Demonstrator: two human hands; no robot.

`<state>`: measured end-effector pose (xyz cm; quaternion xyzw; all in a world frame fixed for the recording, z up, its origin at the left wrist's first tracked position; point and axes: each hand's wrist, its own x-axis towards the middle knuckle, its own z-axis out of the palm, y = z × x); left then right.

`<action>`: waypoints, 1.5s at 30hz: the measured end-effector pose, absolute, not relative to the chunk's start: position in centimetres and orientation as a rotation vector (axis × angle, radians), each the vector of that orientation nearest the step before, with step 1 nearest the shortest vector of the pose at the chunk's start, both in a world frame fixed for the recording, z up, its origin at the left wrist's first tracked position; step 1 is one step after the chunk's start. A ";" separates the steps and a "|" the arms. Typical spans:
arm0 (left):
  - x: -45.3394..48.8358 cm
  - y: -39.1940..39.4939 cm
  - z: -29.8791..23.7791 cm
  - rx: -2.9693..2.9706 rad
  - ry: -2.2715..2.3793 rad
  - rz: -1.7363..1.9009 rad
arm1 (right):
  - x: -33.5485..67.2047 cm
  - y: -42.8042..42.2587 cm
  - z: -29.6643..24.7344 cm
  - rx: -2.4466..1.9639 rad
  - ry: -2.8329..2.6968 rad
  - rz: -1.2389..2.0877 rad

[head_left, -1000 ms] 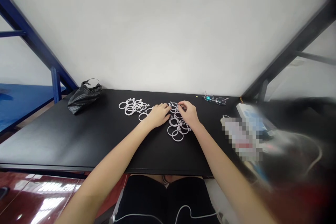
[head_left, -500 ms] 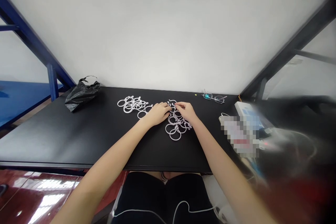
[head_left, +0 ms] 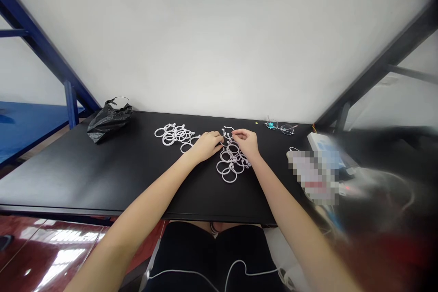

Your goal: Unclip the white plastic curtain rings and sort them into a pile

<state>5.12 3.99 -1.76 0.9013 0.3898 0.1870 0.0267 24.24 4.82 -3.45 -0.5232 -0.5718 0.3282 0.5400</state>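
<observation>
Two heaps of white plastic rings lie on a black table [head_left: 102, 178]. The left heap [head_left: 174, 135] sits apart from my hands. The right heap [head_left: 230, 163] lies under and below my fingers. My left hand [head_left: 205, 145] and my right hand [head_left: 247, 142] meet at the top of the right heap, both pinching one white ring [head_left: 227, 132] lifted slightly between them. The fingers of both hands are curled closed on it.
A crumpled black plastic bag [head_left: 108, 120] lies at the table's far left. A pair of glasses [head_left: 280, 127] rests at the far right by the wall. A white device with a cable [head_left: 320, 146] sits at the right edge. Blue frame posts [head_left: 70, 102] stand on the left.
Both hands have lifted a little from the heap, and the ring between their fingertips now stands clear of the other rings. The view shifted slightly.
</observation>
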 end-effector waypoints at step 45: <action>5.2 4.9 -3.0 2.187 1.174 1.168 | 22.5 3.1 -1.6 -0.997 -1.128 1.370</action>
